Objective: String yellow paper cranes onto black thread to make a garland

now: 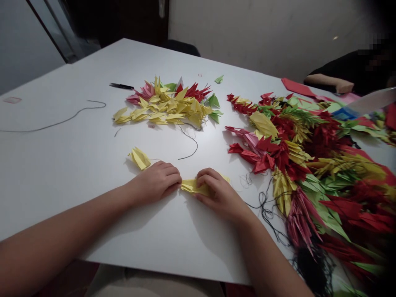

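Note:
My right hand (221,194) is curled around a yellow folded paper piece (192,186), partly hidden under the fingers. My left hand (159,179) is closed, fingertips pressed together at the narrow left end of that same piece. Just behind my left hand lies a second yellow folded paper piece (139,158), with a thin thread beside it running toward my knuckles. Farther back is a cluster of yellow folded paper pieces (173,109) mixed with pink, red and green ones. Its loose dark string (195,144) trails toward me.
A large pile of strung red, yellow, green and pink folded papers (291,152) covers the table's right side, with tangled black string (269,210) near my right forearm. A black pen-like object (121,86) lies at the back. Another person's hand (344,86) rests at the far right.

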A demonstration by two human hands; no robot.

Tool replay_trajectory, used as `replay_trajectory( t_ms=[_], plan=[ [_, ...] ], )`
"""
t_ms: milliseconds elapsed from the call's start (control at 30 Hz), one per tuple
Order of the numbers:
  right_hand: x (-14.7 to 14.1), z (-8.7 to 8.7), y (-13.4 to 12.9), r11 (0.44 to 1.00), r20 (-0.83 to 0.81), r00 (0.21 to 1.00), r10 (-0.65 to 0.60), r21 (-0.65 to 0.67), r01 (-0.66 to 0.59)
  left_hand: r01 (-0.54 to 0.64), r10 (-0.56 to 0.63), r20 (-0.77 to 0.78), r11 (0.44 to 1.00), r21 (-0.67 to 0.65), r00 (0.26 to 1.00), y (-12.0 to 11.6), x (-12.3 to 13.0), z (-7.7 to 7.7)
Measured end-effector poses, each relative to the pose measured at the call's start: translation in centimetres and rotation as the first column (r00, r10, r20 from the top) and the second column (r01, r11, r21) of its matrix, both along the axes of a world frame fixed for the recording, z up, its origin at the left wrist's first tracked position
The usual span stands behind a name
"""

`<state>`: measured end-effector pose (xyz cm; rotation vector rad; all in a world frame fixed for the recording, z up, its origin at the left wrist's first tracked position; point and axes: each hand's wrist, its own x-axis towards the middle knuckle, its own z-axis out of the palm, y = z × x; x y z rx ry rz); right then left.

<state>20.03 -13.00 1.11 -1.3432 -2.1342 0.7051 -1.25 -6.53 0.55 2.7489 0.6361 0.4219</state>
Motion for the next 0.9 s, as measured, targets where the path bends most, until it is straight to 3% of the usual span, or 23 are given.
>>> replay_trajectory(
  t_ms=[100,333,667,800,900],
  plan=[
    [-0.1,-0.1,0.0,0.999,-0.031,0.999,0.04,-0.003,-0.04,-0.076,0.076,0.0,0.992,-0.105,0.997,-0.4,0.4,0.4],
    [-0.6,-0.2,-0.1,0.999,-0.078,0.996,0.053,0.017,-0.052,-0.089,0.076,-0.08,0.982,-0.164,0.994,-0.5,0.8,0.6],
    [0.7,-0.3,-0.2,0.996,0.052,0.997,-0.052,0.072,0.049,-0.047,0.026,-0.208,0.994,-0.097,0.978,1.5,-2.4,1.6],
    [1.2,0.0,-0.2,0.989,0.089,0.993,-0.082,0.131,0.07,-0.022,0.02,-0.204,1.0,-0.007,0.979,1.9,-3.2,1.3],
    [2.6,0.2,-0.2,0.96,0.094,0.976,-0.194,0.224,0.169,-0.034,0.044,-0.192,0.998,0.057,0.98,2.1,-3.5,0.8]
  ],
)
